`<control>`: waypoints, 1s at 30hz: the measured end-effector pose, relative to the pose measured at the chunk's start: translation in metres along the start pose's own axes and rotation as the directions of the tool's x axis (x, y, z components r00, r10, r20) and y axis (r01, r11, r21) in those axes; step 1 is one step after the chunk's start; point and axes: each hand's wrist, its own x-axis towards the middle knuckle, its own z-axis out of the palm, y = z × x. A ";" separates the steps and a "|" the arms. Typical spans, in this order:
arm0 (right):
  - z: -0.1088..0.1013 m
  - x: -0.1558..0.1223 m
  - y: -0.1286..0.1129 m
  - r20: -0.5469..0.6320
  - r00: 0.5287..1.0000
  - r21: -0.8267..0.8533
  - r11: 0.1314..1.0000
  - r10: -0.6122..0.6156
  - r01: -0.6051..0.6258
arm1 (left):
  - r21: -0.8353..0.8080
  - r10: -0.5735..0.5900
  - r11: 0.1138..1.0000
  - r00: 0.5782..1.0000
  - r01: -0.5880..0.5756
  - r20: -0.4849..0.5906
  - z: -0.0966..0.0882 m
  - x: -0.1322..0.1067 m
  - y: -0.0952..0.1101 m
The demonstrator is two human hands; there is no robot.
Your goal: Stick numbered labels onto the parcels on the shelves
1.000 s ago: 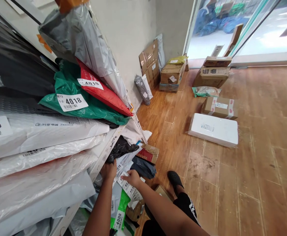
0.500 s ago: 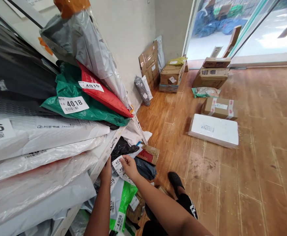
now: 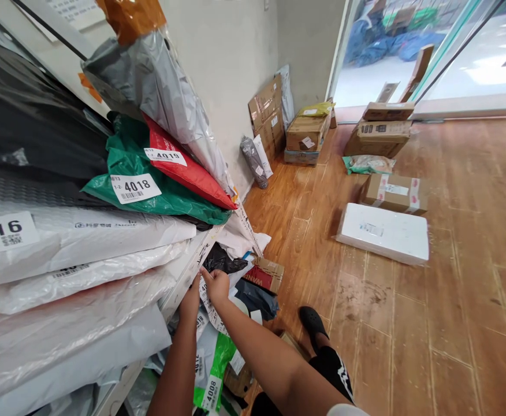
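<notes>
Low in the centre of the frame, the left hand (image 3: 189, 300) meets the shelf edge (image 3: 194, 261); its fingers are mostly hidden, so their opening and hold cannot be told. Against it, the right hand (image 3: 217, 286) has thumb and forefinger drawn together on one strip of number labels (image 3: 212, 314), its top covered by that hand and its digits barely legible. One black bag (image 3: 224, 261) lies behind, partly covered. At the left edge, one parcel label (image 3: 5, 231) is cut off. Upper left, two labelled parcels overlap: one green (image 3: 183, 207), one red (image 3: 198, 178). One white box (image 3: 383, 232) lies right of centre.
</notes>
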 end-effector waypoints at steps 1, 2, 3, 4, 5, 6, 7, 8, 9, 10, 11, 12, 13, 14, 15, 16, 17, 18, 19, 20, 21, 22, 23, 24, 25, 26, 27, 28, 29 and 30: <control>-0.001 0.000 0.002 0.032 0.999 0.008 1.000 -0.004 0.004 | 0.008 -0.022 1.000 1.000 0.022 -0.007 0.000 0.000 0.004; -0.002 0.000 0.004 0.067 0.998 0.024 1.000 -0.012 0.011 | 0.018 -0.053 0.998 0.999 0.053 -0.005 0.000 0.001 0.008; -0.004 0.000 0.006 0.100 0.995 0.041 0.999 -0.018 0.014 | 0.030 -0.086 0.996 0.996 0.085 0.005 0.001 0.001 0.012; -0.006 0.000 0.008 0.122 0.992 0.054 0.998 -0.020 0.014 | 0.041 -0.116 0.993 0.993 0.115 0.020 0.002 0.001 0.015; -0.007 0.000 0.010 0.131 0.991 0.056 0.998 -0.015 0.008 | 0.048 -0.145 0.988 0.989 0.144 0.030 0.003 0.001 0.018; -0.009 -0.001 0.011 0.127 0.992 0.048 0.999 -0.009 0.003 | 0.054 -0.172 0.984 0.985 0.170 0.033 0.005 0.001 0.019; -0.010 -0.002 0.013 0.112 0.994 0.036 0.999 -0.004 0.000 | 0.057 -0.197 0.979 0.980 0.195 0.028 0.006 0.002 0.021; -0.012 -0.003 0.015 0.097 0.995 0.025 1.000 0.007 -0.009 | 0.064 -0.221 0.973 0.975 0.220 0.024 0.008 0.003 0.022; -0.014 -0.004 0.018 0.082 0.996 0.014 1.000 0.025 -0.027 | 0.073 -0.242 0.968 0.970 0.240 0.018 0.008 0.004 0.023; -0.017 -0.005 0.023 0.066 0.997 0.003 0.999 0.049 -0.049 | 0.082 -0.260 0.963 0.966 0.258 0.011 0.008 0.005 0.023; -0.021 -0.006 0.030 0.054 0.996 -0.004 0.997 0.075 -0.075 | 0.091 -0.276 0.957 0.961 0.274 0.004 0.007 0.007 0.024; -0.028 -0.007 0.038 0.047 0.994 0.009 0.995 0.098 -0.099 | 0.101 -0.289 0.952 0.957 0.288 -0.005 0.005 0.007 0.025; -0.036 -0.006 0.047 0.046 0.992 0.040 0.992 0.115 -0.117 | 0.110 -0.299 0.948 0.954 0.298 -0.017 0.002 0.007 0.026; -0.046 -0.004 0.057 0.052 0.991 0.085 0.988 0.122 -0.126 | 0.118 -0.308 0.944 0.951 0.309 -0.030 -0.001 0.005 0.029; -0.058 -0.001 0.065 0.061 0.991 0.139 0.982 0.117 -0.125 | 0.127 -0.320 0.938 0.946 0.323 -0.047 -0.003 0.001 0.033; -0.072 0.003 0.073 0.077 0.991 0.189 0.974 0.108 -0.121 | 0.137 -0.340 0.928 0.938 0.347 -0.071 -0.005 -0.006 0.038; -0.085 0.009 0.077 0.094 0.991 0.231 0.966 0.098 -0.118 | 0.148 -0.364 0.914 0.925 0.377 -0.108 -0.005 -0.014 0.045; -0.099 0.017 0.080 0.111 0.990 0.261 0.959 0.088 -0.114 | 0.161 -0.377 0.902 0.913 0.401 -0.158 -0.003 -0.024 0.053; -0.111 0.025 0.079 0.130 0.988 0.281 0.953 0.079 -0.113 | 0.173 -0.358 0.903 0.912 0.393 -0.202 0.001 -0.034 0.064; -0.121 0.034 0.077 0.151 0.986 0.304 0.946 0.070 -0.114 | 0.183 -0.299 0.922 0.928 0.341 -0.224 0.007 -0.044 0.075; -0.129 0.043 0.073 0.175 0.983 0.327 0.938 0.060 -0.116 | 0.187 -0.202 0.952 0.956 0.242 -0.211 0.015 -0.051 0.088; -0.136 0.052 0.067 0.201 0.978 0.347 0.930 0.050 -0.119 | 0.175 -0.089 0.978 0.983 0.117 -0.162 0.024 -0.055 0.101; -0.140 0.061 0.061 0.228 0.973 0.364 0.923 0.038 -0.122 | 0.150 0.003 0.989 0.995 0.012 -0.095 0.034 -0.055 0.113; -0.142 0.070 0.055 0.255 0.967 0.375 0.919 0.026 -0.124 | 0.126 0.035 0.991 0.999 -0.033 -0.017 0.044 -0.051 0.123; -0.143 0.078 0.050 0.281 0.960 0.382 0.916 0.011 -0.123 | 0.118 0.008 0.993 0.998 -0.014 0.056 0.053 -0.043 0.132; -0.142 0.086 0.045 0.305 0.952 0.383 0.916 -0.004 -0.119 | 0.138 -0.072 0.989 0.992 0.057 0.107 0.061 -0.032 0.138; -0.140 0.093 0.040 0.326 0.945 0.380 0.918 -0.018 -0.114 | 0.172 -0.162 0.976 0.976 0.136 0.149 0.067 -0.018 0.141; -0.136 0.100 0.036 0.346 0.938 0.372 0.922 -0.030 -0.108 | 0.204 -0.231 0.960 0.956 0.193 0.179 0.071 -0.005 0.142; -0.132 0.106 0.032 0.365 0.930 0.359 0.928 -0.038 -0.103 | 0.230 -0.273 0.947 0.939 0.224 0.208 0.074 0.008 0.141; -0.127 0.112 0.029 0.381 0.924 0.342 0.934 -0.040 -0.100 | 0.244 -0.286 0.943 0.929 0.228 0.237 0.075 0.018 0.139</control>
